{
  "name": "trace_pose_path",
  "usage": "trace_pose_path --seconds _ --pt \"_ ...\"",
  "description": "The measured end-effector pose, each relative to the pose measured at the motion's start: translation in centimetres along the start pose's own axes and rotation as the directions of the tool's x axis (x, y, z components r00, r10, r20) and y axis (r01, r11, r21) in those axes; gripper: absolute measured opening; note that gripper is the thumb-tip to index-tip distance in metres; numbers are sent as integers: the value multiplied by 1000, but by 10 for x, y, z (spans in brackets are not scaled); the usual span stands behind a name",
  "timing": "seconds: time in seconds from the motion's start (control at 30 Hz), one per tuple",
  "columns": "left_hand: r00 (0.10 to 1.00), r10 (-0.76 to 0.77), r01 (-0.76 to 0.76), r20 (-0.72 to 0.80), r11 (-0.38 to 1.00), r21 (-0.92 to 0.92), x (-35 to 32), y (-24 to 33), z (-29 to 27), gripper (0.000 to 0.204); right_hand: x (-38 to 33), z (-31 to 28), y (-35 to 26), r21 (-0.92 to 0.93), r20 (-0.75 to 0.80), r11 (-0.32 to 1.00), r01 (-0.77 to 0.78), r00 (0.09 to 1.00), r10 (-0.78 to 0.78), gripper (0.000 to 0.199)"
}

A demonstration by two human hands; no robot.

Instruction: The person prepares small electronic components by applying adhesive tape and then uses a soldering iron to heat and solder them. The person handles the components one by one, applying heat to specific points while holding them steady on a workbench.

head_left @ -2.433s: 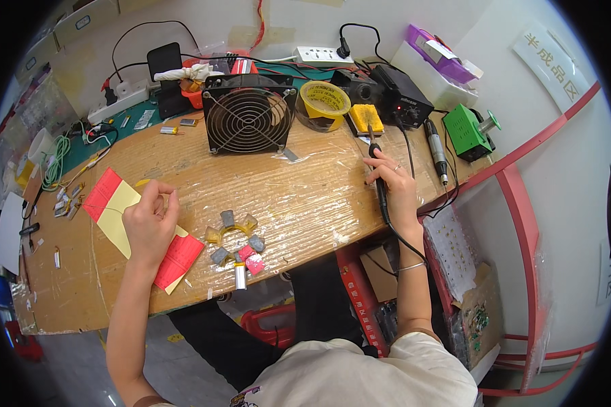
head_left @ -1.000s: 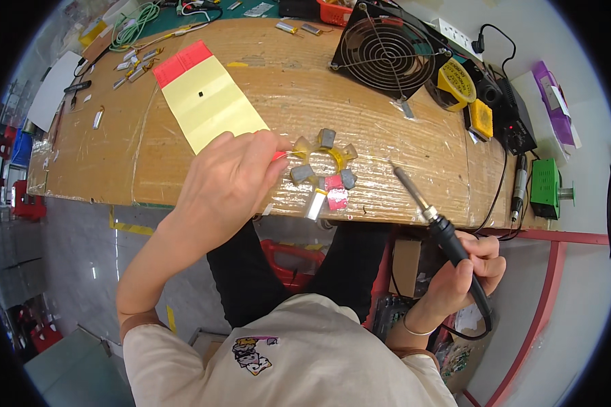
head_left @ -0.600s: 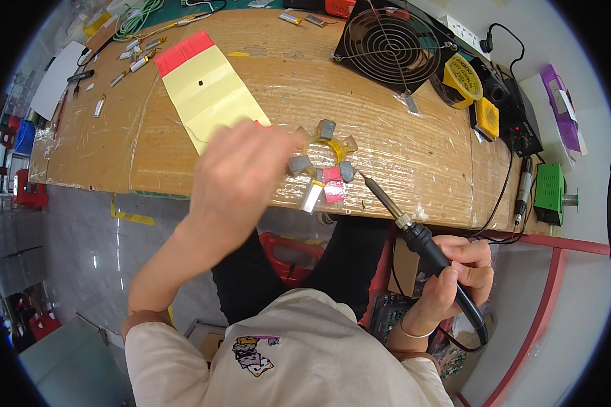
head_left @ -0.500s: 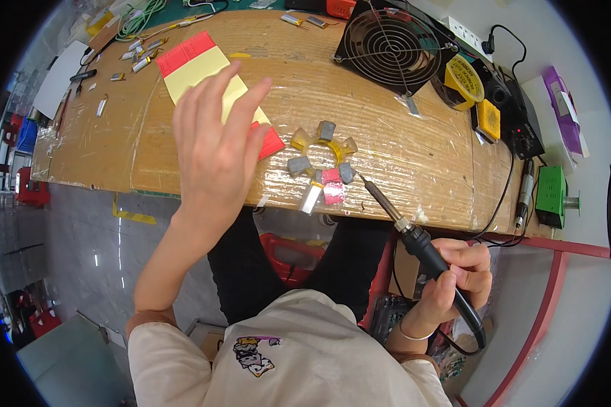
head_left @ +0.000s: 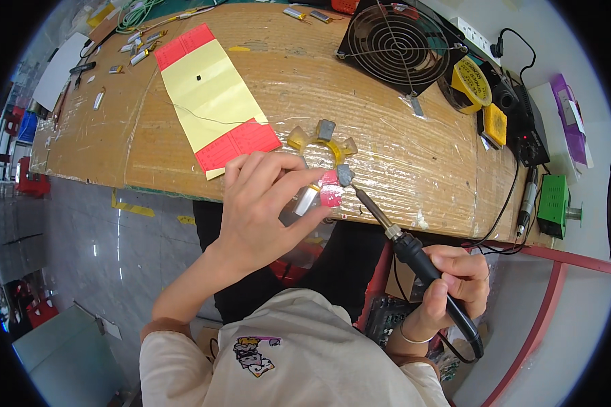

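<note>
My left hand pinches a small silver cell with a pink piece at its end, right at the front edge of the cardboard-covered bench. My right hand grips the black handle of a soldering iron below the bench edge. The iron's tip points up-left and sits just beside the pink piece and a small grey block. Behind them lies a ring of yellow tape with grey blocks.
A yellow sheet with red ends lies left of the pieces. At the back stand a black fan, a yellow tip-cleaner tin, a black soldering station, a green device and a purple box. Small parts litter the far left.
My left hand, raised open over the yellow sheet half a second ago, has come down and closed on the silver cell. The iron's tip has moved in beside the pink piece.
</note>
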State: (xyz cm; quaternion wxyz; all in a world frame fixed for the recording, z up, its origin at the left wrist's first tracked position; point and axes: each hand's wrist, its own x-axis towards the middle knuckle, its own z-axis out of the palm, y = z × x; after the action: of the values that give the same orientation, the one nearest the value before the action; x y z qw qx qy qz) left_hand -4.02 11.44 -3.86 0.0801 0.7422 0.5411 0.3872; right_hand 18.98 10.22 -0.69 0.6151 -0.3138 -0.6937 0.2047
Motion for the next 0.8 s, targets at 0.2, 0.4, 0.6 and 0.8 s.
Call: trace_pose_path --seconds 0.2,0.4,0.6,0.8 --pt "996 -85 86 10 995 -56 -4 2 2 45 8 2 -2 -9 141 1000 22 990 -20 25" --pt "997 -82 82 -2 995 -55 -3 0 4 45 11 2 -5 -73 213 997 18 977 -2 25" --pt "998 -65 64 -14 996 -57 -4 -2 5 44 11 2 -6 -93 243 995 27 970 -3 26" --pt "998 -56 54 -26 997 -62 -4 -2 5 44 10 1 -4 -94 263 993 71 964 -44 27"
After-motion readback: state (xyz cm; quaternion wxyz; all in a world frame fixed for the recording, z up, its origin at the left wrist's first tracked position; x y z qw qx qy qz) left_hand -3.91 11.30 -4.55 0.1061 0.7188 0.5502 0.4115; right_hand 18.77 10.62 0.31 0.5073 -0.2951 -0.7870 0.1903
